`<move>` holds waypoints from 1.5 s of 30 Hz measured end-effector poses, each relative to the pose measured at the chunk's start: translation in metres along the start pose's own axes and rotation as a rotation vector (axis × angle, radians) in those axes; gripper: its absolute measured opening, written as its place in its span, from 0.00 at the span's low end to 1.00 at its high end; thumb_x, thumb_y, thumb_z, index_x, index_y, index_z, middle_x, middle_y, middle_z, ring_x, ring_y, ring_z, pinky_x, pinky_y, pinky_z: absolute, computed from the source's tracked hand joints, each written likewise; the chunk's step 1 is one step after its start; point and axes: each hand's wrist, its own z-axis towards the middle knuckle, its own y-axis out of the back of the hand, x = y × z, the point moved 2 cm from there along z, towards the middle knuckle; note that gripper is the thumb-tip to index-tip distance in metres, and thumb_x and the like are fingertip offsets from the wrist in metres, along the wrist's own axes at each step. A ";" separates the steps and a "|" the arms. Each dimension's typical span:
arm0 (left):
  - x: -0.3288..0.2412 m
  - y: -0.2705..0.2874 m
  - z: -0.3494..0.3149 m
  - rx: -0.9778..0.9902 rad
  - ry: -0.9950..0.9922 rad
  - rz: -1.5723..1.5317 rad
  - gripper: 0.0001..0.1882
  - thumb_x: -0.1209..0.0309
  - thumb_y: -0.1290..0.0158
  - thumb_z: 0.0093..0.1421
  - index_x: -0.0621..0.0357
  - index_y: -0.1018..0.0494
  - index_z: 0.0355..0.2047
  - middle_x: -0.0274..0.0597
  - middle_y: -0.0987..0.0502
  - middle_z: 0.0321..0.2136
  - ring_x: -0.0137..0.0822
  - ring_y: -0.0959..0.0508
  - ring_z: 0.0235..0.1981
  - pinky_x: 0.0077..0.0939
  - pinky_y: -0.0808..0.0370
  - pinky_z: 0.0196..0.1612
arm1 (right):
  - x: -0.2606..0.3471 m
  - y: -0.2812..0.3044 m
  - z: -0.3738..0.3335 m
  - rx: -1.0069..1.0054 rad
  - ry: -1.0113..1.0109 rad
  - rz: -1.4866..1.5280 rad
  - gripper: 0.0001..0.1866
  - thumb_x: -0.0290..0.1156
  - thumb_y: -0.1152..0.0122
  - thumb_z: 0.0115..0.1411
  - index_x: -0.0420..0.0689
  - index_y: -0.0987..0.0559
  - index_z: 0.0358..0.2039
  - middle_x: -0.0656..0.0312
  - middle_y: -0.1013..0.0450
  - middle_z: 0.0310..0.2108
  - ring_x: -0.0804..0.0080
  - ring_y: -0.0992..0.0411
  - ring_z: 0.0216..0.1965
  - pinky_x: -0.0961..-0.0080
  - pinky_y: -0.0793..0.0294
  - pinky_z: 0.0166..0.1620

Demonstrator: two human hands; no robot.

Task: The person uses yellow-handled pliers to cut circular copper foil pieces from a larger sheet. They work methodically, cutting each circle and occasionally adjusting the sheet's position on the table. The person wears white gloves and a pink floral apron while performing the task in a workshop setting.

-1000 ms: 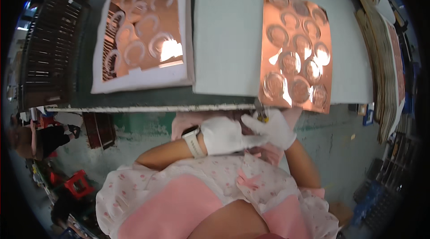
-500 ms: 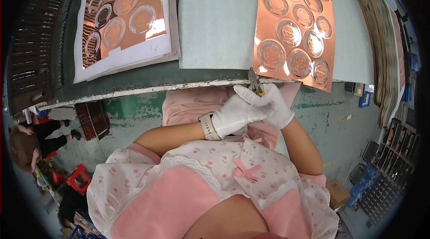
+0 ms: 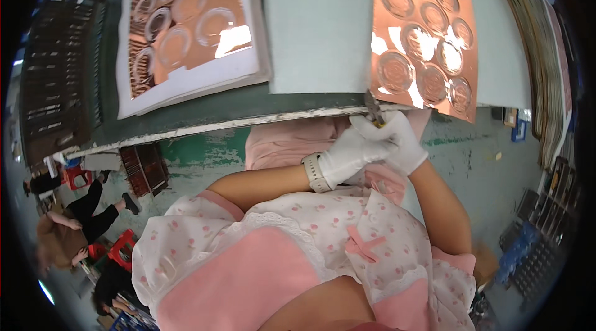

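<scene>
My right hand (image 3: 406, 145), in a white glove, is closed around a pair of pliers (image 3: 373, 106) with dark jaws and a bit of yellow grip showing. The jaws point up past the table edge, beside the lower left corner of a shiny copper sheet (image 3: 390, 33) with rows of raised round shapes. My left hand (image 3: 352, 154), also gloved and with a light watch at the wrist, presses against the right one. Its fingers are curled, and whatever lies between them is hidden. The copper sheet's lower edge hangs slightly over the table.
A second copper-coloured sheet (image 3: 186, 61) with round shapes lies on white paper at the left. The dark green table (image 3: 230, 100) has a worn front edge. A dark slatted rack (image 3: 59, 64) stands far left, stacked sheets (image 3: 534, 70) far right. People sit near red stools (image 3: 122, 249).
The table and hands appear shifted slightly right in the view. Both hands stay together at the table edge, and the pliers tilt a little more to the left.
</scene>
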 end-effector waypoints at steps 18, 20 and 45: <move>-0.180 0.108 -0.099 -0.701 -0.406 1.726 0.44 0.68 0.27 0.32 0.55 0.30 0.54 0.48 0.26 0.48 0.44 0.25 0.46 0.30 0.28 0.49 | 0.008 -0.004 -0.009 0.028 -0.176 0.059 0.16 0.36 0.38 0.59 0.39 0.27 0.21 0.67 0.32 0.17 0.82 0.36 0.19 0.81 0.37 0.23; -0.188 0.110 -0.100 -0.645 -0.424 1.714 0.42 0.67 0.27 0.31 0.56 0.28 0.52 0.46 0.25 0.47 0.41 0.25 0.46 0.29 0.27 0.48 | 0.008 -0.004 -0.009 0.013 -0.173 0.087 0.16 0.36 0.38 0.59 0.39 0.27 0.21 0.67 0.32 0.17 0.82 0.36 0.19 0.81 0.37 0.23; -0.199 0.096 -0.113 -0.667 -0.613 2.008 0.15 0.79 0.47 0.49 0.52 0.22 0.38 0.36 0.20 0.31 0.39 0.21 0.23 0.22 0.24 0.29 | 0.000 -0.002 -0.006 0.049 -0.123 0.092 0.16 0.35 0.39 0.60 0.37 0.26 0.22 0.67 0.33 0.16 0.83 0.38 0.18 0.80 0.39 0.21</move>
